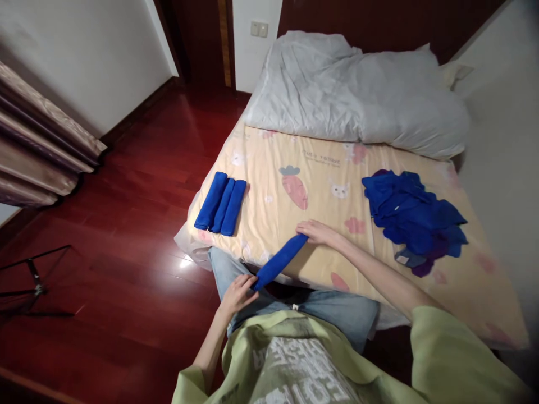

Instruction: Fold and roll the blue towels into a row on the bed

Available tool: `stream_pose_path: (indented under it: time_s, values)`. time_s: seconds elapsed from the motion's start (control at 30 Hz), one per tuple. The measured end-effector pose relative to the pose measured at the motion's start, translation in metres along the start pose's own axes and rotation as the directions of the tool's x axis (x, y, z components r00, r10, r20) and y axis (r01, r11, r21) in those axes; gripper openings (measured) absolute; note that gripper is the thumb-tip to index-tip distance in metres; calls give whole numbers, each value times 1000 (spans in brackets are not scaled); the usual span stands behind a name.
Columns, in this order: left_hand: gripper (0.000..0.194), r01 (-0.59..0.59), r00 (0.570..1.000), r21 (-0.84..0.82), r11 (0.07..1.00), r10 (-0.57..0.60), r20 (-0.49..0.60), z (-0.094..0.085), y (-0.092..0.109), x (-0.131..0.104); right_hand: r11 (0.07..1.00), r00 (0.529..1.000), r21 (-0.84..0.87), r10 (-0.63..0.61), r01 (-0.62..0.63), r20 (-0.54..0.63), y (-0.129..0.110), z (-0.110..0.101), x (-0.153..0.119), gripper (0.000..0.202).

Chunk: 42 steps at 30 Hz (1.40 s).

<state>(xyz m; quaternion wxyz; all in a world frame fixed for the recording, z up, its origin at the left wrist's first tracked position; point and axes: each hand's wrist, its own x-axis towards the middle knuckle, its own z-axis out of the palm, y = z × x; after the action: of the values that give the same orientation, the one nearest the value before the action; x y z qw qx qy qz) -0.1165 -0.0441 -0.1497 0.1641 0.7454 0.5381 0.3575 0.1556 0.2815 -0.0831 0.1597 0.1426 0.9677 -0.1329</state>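
A blue towel rolled into a long narrow shape [281, 261] slants between my hands at the near edge of the bed. My left hand [238, 294] grips its lower end above my lap, fingers closed around it. At the upper end, over the sheet, my right hand [316, 232] has its fingers closed on the roll. Three rolled blue towels [222, 205] lie side by side at the bed's left edge. A loose, crumpled heap of blue and purple towels [415, 210] sits on the right side, with a pale label showing.
The bed carries a yellow patterned sheet [269, 160] with a grey-white quilt [337, 90] bunched at the far end. Black tripod-like legs [37, 287] stand on the red wooden floor [138, 247] at left. A curtain [37, 140] hangs beyond them.
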Motion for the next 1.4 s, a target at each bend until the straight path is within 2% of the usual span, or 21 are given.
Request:
stream_pose_path:
  time_s: [0.13, 0.27, 0.37, 0.47, 0.63, 0.83, 1.0, 1.23, 1.33, 1.4]
  values:
    - [29, -24, 979, 150, 988, 54, -198, -26, -39, 17, 986, 997, -155, -69, 61, -46, 14, -59, 97, 22]
    - [28, -12, 961, 298, 954, 93, -259, -51, -82, 35, 953, 978, -303, -87, 26, -190, 20, -95, 187, 26]
    - [29, -6, 959, 389, 921, 116, -260, -67, -117, 45, 930, 950, -369, -112, -3, -291, 25, -108, 241, 28]
    - [31, 3, 962, 459, 889, 123, -245, -79, -145, 54, 917, 930, -398, -122, -28, -347, 30, -113, 284, 31]
    - [28, 36, 983, 535, 844, 65, -169, -89, -172, 60, 912, 905, -403, -110, -72, -411, 35, -105, 337, 35]
    - [32, 89, 989, 546, 833, -8, -147, -83, -187, 50, 926, 900, -370, -95, -77, -425, 32, -82, 376, 40]
    - [38, 116, 984, 537, 836, -24, -175, -76, -192, 45, 945, 892, -299, -21, -129, -452, 32, -71, 391, 40]
    - [36, 193, 967, 510, 838, -76, -242, -68, -196, 45, 975, 934, -210, -3, -77, -358, 31, -67, 377, 35]
    - [38, 228, 956, 517, 825, -88, -281, -67, -191, 46, 986, 950, -154, 13, -64, -312, 28, -72, 362, 39]
    - [39, 272, 948, 507, 818, -138, -286, -69, -181, 50, 992, 948, -104, 34, -71, -317, 19, -73, 349, 47]
